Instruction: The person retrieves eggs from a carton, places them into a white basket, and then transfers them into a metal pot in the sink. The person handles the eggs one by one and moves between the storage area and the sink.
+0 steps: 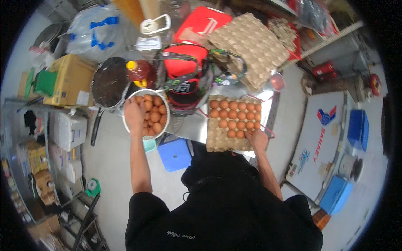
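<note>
A white round basket full of brown eggs stands at the left end of the metal table. My left hand reaches over its left rim, fingers curled on an egg among the others. To the right lies a grey-brown cardboard egg tray, with rows of brown eggs in its far part and bare cups at its near left. At the tray's near right corner my right hand has its fingers closed around an egg, partly hidden by the hand.
Behind the basket stand a foil-wrapped pan and a yellow-capped bottle. A patterned bag sits between basket and tray. Stacked empty egg trays lie behind. A blue stool is below the table; a white chest freezer stands right.
</note>
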A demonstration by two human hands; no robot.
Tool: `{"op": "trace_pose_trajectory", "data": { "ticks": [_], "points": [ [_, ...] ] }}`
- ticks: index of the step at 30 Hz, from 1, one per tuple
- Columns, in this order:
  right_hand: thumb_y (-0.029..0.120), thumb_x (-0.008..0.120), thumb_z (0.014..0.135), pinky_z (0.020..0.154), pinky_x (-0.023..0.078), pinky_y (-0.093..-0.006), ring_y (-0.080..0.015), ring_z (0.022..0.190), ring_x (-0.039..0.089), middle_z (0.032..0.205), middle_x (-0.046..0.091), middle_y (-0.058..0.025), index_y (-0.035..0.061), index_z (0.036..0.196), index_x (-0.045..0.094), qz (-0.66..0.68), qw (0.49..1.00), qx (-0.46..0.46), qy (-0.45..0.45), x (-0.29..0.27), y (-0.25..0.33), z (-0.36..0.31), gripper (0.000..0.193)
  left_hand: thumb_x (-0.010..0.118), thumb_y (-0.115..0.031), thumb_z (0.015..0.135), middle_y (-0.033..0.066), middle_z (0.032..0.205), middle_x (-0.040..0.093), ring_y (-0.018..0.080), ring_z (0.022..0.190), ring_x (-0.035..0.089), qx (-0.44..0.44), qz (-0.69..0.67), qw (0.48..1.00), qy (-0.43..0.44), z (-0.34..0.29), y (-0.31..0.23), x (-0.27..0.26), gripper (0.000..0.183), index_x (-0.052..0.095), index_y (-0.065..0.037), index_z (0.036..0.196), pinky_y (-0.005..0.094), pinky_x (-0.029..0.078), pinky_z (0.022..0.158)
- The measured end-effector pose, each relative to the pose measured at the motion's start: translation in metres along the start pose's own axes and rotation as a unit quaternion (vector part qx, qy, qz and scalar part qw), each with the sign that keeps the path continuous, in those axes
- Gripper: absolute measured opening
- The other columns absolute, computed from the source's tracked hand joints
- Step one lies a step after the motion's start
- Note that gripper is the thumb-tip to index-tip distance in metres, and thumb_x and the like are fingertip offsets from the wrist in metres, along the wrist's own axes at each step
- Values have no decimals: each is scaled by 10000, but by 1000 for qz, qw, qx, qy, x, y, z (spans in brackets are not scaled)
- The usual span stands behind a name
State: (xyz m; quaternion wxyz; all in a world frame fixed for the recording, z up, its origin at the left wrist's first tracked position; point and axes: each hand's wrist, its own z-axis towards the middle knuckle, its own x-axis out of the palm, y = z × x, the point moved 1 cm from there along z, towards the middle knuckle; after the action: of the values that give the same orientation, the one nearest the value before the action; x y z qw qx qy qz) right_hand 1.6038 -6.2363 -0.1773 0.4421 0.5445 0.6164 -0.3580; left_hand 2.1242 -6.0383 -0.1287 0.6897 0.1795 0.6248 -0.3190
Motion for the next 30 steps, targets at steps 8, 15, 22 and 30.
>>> {"op": "trace_pose_trajectory", "data": {
  "ticks": [8,15,22,30],
  "points": [
    [529,822,803,790,601,-504,-413,878,769,903,771,-255,13,1059,792,201,979,30,16,-35,-6,-17,577,726,-251,975,241,1342,598,441,1246,567,24,-144,983,-109,-29,-36,-12,394,657,-4,1275,504,478,1041],
    [451,809,839,774,582,-519,-431,861,744,862,753,-224,25,1100,775,226,967,-82,-83,-44,48,-11,500,709,-119,965,208,1278,661,401,1219,620,-15,-322,933,-160,-94,-106,-16,286,673,16,1215,482,475,1048],
    [418,808,831,775,580,-525,-425,852,746,834,746,-222,37,1129,763,182,978,-104,14,-48,27,-8,486,677,-33,930,166,1186,711,367,1124,674,57,-391,917,-55,-152,-149,-22,189,694,5,1115,441,518,989],
    [399,827,797,804,603,-470,-401,904,760,916,759,-260,67,1144,784,250,968,-31,18,-85,20,-40,482,663,-115,1006,151,1177,725,284,1103,697,72,-467,859,198,-183,-180,-10,203,699,-6,1174,425,556,951]
  ]
}}
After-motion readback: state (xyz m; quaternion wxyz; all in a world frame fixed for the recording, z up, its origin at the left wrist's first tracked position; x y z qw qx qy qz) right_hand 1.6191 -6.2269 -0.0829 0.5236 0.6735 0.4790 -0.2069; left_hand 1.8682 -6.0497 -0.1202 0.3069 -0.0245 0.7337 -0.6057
